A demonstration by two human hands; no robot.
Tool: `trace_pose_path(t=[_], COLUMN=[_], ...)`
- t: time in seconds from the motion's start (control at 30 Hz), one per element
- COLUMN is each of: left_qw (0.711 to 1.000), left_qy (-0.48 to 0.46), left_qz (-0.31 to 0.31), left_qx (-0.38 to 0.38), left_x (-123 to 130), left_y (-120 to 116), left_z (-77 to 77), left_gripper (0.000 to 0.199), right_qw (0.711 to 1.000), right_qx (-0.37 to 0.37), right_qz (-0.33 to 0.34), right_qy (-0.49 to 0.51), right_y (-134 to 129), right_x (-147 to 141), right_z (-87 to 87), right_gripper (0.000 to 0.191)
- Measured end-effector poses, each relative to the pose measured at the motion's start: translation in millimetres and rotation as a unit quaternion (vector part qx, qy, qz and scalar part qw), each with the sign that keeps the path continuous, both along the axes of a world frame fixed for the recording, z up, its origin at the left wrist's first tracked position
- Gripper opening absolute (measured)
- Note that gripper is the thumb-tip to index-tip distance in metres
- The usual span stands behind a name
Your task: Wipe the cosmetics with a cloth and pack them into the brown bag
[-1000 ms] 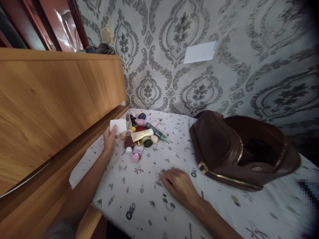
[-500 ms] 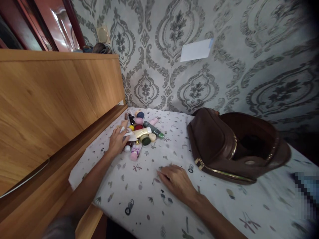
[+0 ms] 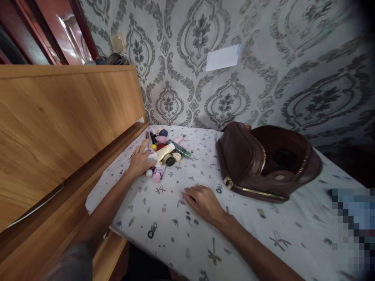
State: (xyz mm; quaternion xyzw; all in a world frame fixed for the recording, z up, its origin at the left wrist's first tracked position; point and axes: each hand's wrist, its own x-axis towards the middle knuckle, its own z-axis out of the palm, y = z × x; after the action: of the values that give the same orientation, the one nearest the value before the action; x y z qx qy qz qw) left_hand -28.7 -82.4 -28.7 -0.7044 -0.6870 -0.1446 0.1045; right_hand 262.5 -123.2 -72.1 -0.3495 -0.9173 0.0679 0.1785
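Note:
My left hand [image 3: 140, 160] lies at the left edge of a pile of toiletries, fingers spread over a white item [image 3: 152, 157]. Beside it are a cream tube [image 3: 165, 152], a dark green tube [image 3: 179, 148], a round dark green-lidded jar [image 3: 170, 160] and a pink-capped tube [image 3: 157, 175]. My right hand [image 3: 203, 201] rests on the patterned cloth, fingers curled together, with nothing visible in them. To its right stands a brown leather bag [image 3: 263, 164] with its top unzipped.
A wooden panel [image 3: 70, 125] rises along the left. Patterned wallpaper with a white paper [image 3: 223, 57] is behind the cloth-covered surface [image 3: 181, 238]. A blurred, pixelated object [image 3: 354, 222] is at the right edge.
The view has shifted slightly, moving the bag left in the picture. My left hand's fingers have spread a little over the white item. My right hand keeps its curled pose.

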Motion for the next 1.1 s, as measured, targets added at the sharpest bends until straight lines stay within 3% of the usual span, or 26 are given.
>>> trace_pose_path(t=[0.17,0.4,0.53,0.63,0.83,1.0,1.1], left_qw=[0.997,0.989,0.985,0.985,0.987,0.991,0.995], left_qy=[0.005,-0.014,-0.021,-0.034,-0.056,0.020,0.049], left_qz=[-0.005,0.072,0.100,0.084,0.047,0.046,-0.003], left_qx=[-0.080,-0.130,-0.140,-0.148,-0.145,-0.126,-0.091], left_x=[-6,4,23,38,57,73,84], left_y=[-29,-89,-110,-120,-124,-126,-128], left_z=[6.9,0.1,-2.1,-3.8,-8.2,-8.4,-7.5], left_gripper=[0.028,0.048,0.044,0.039,0.032,0.024,0.019], right_qw=[1.000,1.000,0.991,0.982,0.990,0.989,0.989], right_qx=[-0.001,0.022,0.077,0.082,-0.002,-0.052,-0.066], right_qz=[-0.001,0.011,0.107,0.165,0.115,0.125,0.117], right_qy=[0.000,-0.004,0.017,0.046,0.076,0.056,0.064], right_y=[0,-1,-11,-22,-24,-19,-19], right_x=[0,1,-1,-5,-7,0,11], right_z=[-0.6,-1.6,1.3,2.7,-0.9,0.8,2.6], right_gripper=[0.039,0.037,0.044,0.049,0.039,0.026,0.024])
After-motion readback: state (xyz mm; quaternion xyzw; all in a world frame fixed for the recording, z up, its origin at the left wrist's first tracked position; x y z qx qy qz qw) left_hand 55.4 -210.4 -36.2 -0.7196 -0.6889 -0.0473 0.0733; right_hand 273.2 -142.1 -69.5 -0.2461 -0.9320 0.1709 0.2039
